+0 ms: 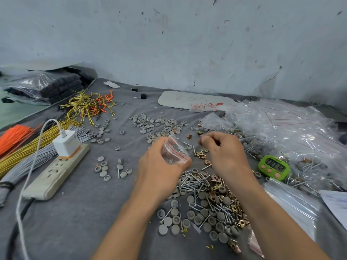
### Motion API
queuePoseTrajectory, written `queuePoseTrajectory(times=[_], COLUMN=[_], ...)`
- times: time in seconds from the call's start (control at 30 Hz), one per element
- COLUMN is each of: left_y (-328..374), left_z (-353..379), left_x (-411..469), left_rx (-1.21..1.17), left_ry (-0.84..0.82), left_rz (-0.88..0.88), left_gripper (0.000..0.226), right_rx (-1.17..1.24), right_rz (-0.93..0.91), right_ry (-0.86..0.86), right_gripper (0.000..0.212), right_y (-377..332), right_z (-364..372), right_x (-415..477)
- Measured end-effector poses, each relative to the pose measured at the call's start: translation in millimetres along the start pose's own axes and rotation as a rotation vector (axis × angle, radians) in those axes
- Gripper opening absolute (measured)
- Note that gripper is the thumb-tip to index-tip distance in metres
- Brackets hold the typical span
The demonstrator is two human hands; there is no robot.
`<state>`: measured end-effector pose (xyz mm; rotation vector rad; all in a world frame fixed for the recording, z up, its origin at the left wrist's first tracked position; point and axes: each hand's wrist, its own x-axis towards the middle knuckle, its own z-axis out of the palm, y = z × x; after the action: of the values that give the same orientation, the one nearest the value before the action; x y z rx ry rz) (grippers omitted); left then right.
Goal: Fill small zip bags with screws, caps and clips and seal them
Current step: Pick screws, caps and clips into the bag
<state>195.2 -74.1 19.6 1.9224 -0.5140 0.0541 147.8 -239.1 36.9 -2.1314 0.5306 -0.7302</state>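
A small clear zip bag (175, 153) with a red seal line, a few screws inside, is gripped tilted in the left hand (159, 166) above the middle of the bench. Toward the near edge lies a mixed heap of silver screws (191, 182), round grey caps (174, 222) and brass-coloured clips (216, 196). More caps are scattered toward the far edge, and a few clips lie just right of the bag.

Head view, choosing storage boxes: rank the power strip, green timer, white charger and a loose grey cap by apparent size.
1. power strip
2. green timer and white charger look about alike; not ranked
3. grey cap, smallest
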Motion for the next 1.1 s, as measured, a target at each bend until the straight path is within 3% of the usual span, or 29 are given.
queuePoseTrajectory(times=[0.1, 0.2, 0.33, 0.43, 0.5, 0.6, 0.7, 0.93, 1.1], left_y=[2.4, 1.5, 0.8, -2.4, -4.2, -5.5, -4.7, -2.6, -3.8], left_z=[3.7, 5.8, 6.4, 3.4, 0.6, -1.6, -2.1, 2.3, -0.1], left_x=[-1.0, -2.1, -1.3, 2.4, 4.0, 5.4, 5.3, 3.5, 3.0], left_rx=[0.026, 0.010, -0.086, -0.205, -0.251, -0.300, -0.300, -0.221, -0.238], left_ry=[-0.025, -0.066, -0.166, -0.152, -0.103, -0.048, -0.039, -0.050, -0.057], left_rz=[0.015, 0.046, 0.018, -0.040, -0.066, -0.091, -0.091, -0.087, -0.090], left_gripper=[0.037, 0.038, 0.043, 0.033, 0.029, 0.028, 0.030, 0.038, 0.036], right_rx=[0.091, 0.009, 0.050, 0.172, 0.027, -0.308, -0.497, -0.643, -0.563], right_rz=[-0.106, -0.120, -0.146, -0.089, -0.036, 0.052, 0.077, 0.070, 0.118], right_ry=[-0.014, -0.096, -0.197, -0.071, -0.028, -0.247, -0.412, -0.499, -0.489], right_gripper=[0.022, 0.010, 0.018, 0.026, 0.029, 0.011, 0.014, 0.022, 0.019], right_y=[-19.4, -27.5, -25.6, -10.4, 8.4, 29.7, 40.4, 42.5, 47.6], right_z=[-2.2, 3.1, 5.2, -9.9, -21.2, -26.8, -20.6, -18.1, -20.6], right_x=[-10.3, -17.4, -21.2, -12.1, -4.1, -1.8, -4.7, -4.9, -1.7])
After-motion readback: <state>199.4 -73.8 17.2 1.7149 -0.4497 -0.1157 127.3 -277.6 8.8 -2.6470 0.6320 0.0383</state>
